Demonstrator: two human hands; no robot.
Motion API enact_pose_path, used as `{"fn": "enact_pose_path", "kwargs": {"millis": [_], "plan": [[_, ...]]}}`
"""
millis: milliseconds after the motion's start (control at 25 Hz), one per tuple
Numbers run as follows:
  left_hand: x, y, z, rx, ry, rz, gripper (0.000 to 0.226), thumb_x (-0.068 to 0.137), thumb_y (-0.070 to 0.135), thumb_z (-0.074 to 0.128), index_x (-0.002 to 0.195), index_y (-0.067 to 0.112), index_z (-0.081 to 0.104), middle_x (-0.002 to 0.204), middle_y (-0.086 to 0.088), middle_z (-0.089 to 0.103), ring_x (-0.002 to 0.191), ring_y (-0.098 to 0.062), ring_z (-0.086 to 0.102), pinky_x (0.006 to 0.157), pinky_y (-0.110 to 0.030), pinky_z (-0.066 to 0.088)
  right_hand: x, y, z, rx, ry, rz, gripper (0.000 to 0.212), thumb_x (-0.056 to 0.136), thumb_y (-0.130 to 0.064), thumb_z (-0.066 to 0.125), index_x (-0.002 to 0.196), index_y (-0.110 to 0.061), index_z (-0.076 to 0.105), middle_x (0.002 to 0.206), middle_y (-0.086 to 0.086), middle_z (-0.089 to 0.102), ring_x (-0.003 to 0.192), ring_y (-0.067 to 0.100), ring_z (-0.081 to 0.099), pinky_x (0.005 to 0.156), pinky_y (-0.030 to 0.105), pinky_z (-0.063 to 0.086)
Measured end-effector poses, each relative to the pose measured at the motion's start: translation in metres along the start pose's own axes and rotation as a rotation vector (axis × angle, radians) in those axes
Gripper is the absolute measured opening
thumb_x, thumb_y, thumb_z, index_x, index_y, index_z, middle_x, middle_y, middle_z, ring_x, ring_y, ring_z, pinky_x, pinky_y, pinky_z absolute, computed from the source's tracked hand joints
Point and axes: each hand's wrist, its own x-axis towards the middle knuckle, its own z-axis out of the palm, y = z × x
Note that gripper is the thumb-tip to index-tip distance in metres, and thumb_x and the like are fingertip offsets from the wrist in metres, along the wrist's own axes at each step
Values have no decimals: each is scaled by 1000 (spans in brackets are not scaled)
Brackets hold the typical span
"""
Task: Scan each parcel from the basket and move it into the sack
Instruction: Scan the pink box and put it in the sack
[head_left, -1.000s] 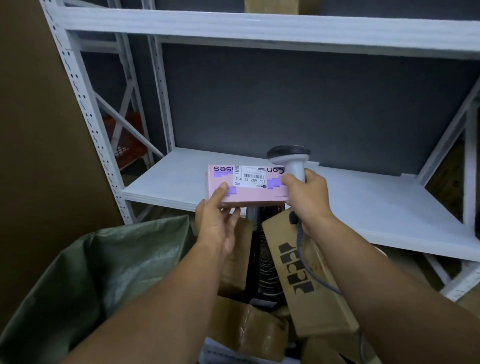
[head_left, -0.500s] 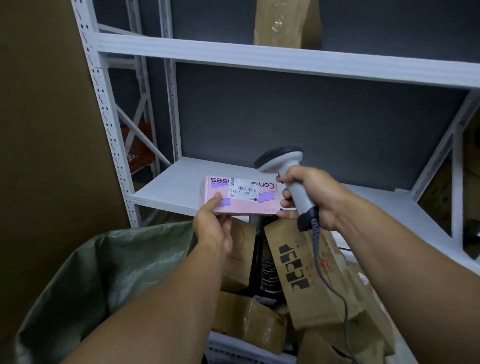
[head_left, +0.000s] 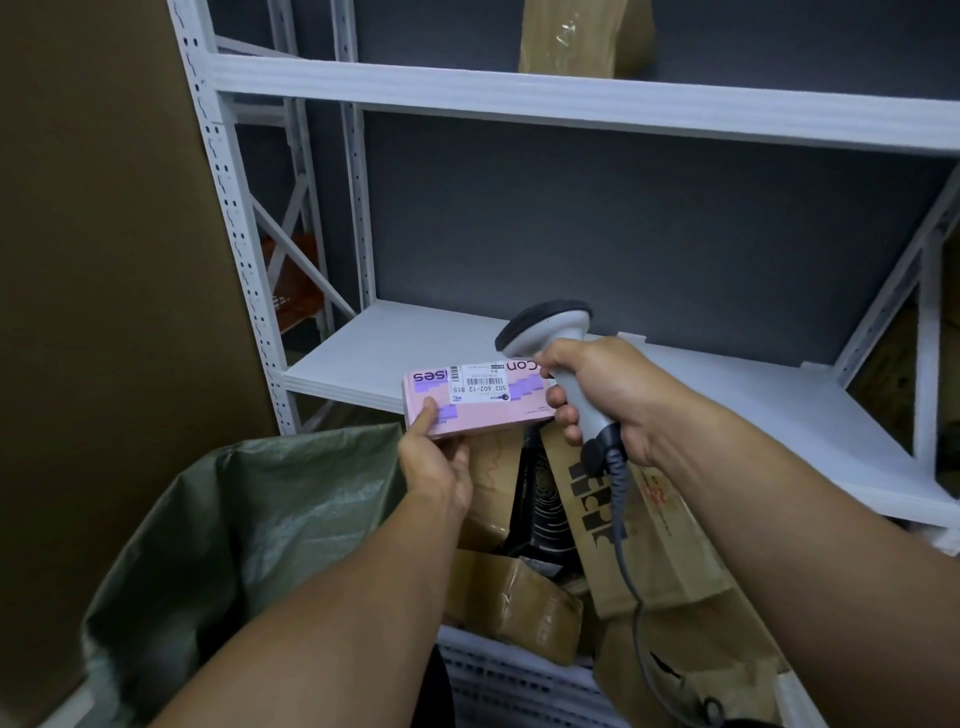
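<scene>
The sack (head_left: 249, 530) stands left of the basket (head_left: 519, 675), which holds several cardboard parcels (head_left: 514, 603). Above the basket, the left hand (head_left: 436, 470) holds a labelled box (head_left: 488, 415). The barcode scanner (head_left: 558, 338), in the right hand (head_left: 613, 395), is just right of it. Behind stands the shelving unit (head_left: 727, 410), with 1 wrapped parcel (head_left: 582, 36) on its upper shelf.

1 pink parcel (head_left: 483, 415) | 1 scanner (head_left: 550, 327) | 1 sack (head_left: 291, 509) | 1 basket (head_left: 509, 680)

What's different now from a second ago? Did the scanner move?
The right hand has turned the scanner: its handle stood upright by the right end of the pink parcel; now it leans, head tipped left toward the label. Nothing was let go. The left hand still holds the parcel's left end above the basket, beside the green sack.
</scene>
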Motion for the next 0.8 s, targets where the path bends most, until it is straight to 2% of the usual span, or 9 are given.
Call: {"fn": "enact_pose_path", "kwargs": {"millis": [160, 360, 600, 800], "plan": [[-3, 7, 1, -14, 1, 5, 33, 95, 12, 65, 127, 6, 64, 103, -12, 77, 102, -26, 72, 99, -45, 57, -7, -5, -1, -16, 28, 3, 12, 95, -19, 58, 93, -7, 57, 60, 5, 51, 41, 14, 42, 40, 23, 38], [-11, 9, -1, 5, -5, -1, 32, 96, 13, 64, 127, 8, 64, 93, -9, 79, 94, -23, 75, 85, -36, 60, -19, -7, -2, -16, 37, 10, 13, 95, -19, 59, 93, -6, 58, 60, 6, 52, 41, 15, 43, 41, 24, 39], [-14, 17, -2, -11, 28, 42, 33, 97, 13, 63, 129, 9, 64, 96, -7, 77, 92, -20, 74, 91, -36, 59, -28, -10, -4, 4, 24, 13, 12, 95, -19, 59, 97, -7, 55, 60, 5, 51, 41, 15, 43, 40, 23, 39], [-17, 23, -5, -20, 24, 55, 33, 97, 12, 62, 130, 8, 63, 103, -10, 76, 97, -23, 73, 97, -40, 58, -35, -13, -7, 8, 4, -1, 13, 94, -19, 60, 97, -7, 55, 61, 6, 50, 43, 15, 42, 40, 24, 38]]}}
